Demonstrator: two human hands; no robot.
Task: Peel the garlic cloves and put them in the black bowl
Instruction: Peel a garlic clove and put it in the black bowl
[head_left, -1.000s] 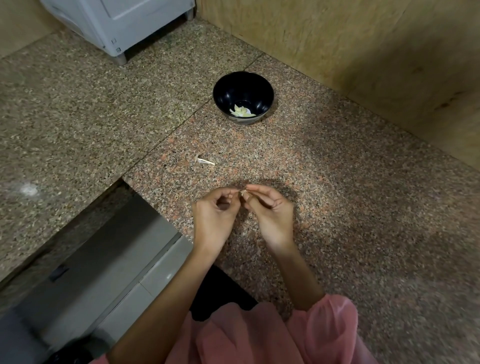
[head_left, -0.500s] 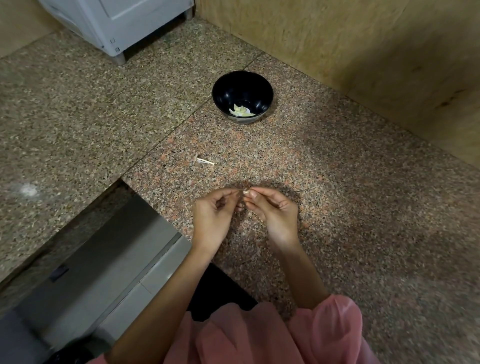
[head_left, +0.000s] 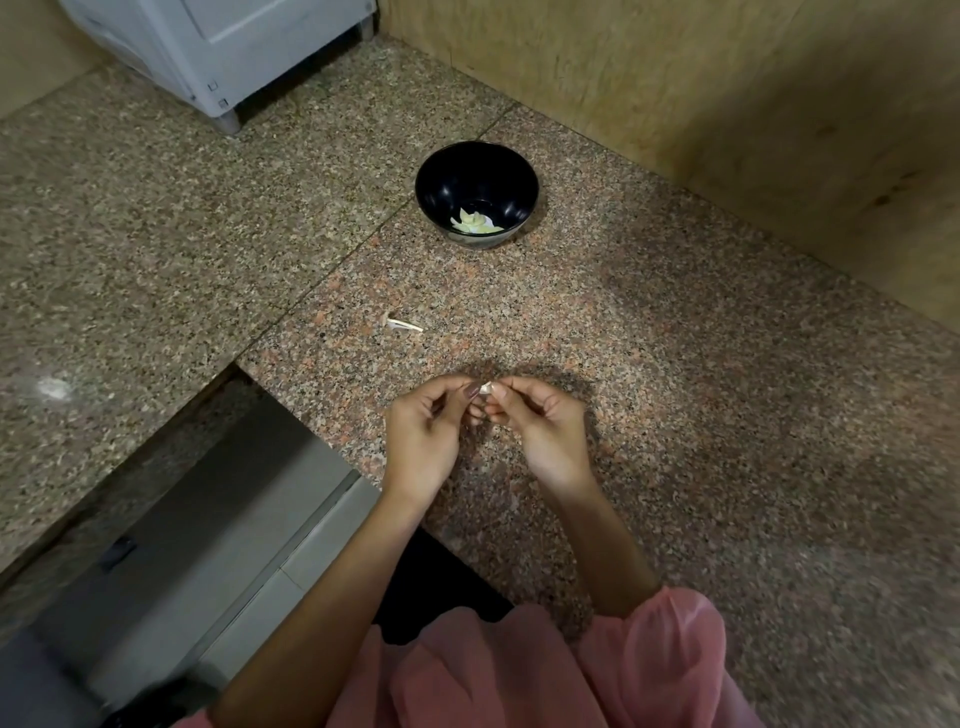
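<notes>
We find no brand, label or readable writing on anything here.

Our left hand (head_left: 423, 441) and right hand (head_left: 545, 431) meet just above the near middle of the table (head_left: 701, 415). Between them sits one small pale garlic clove (head_left: 487, 388). The grip on each side is narrow: the left thumb and forefinger curl in and pinch the clove from the left, the right thumb and forefinger pinch it from the right, and the remaining fingers of both hands fold loosely underneath. The fingertips of the two hands nearly touch around the clove, and whether any skin is left on it is too small to tell.

The black bowl (head_left: 441, 171) stands well apart from the hands, on the far side of the table, with a few peeled garlic cloves (head_left: 475, 223) lying at its bottom. Between bowl and hands, slightly left, a thin scrap of garlic skin (head_left: 402, 326) lies flat on the stone.

The table is speckled granite in brown and pink, with a seam running diagonally from the far side toward the near left. A tan wall (head_left: 727, 93) rises along the far right. A pale grey appliance (head_left: 218, 47) stands at the far left corner. At the near left a grey cabinet front (head_left: 208, 545) drops below the table edge, and pink sleeves (head_left: 649, 665) cover the arms at the near edge.
</notes>
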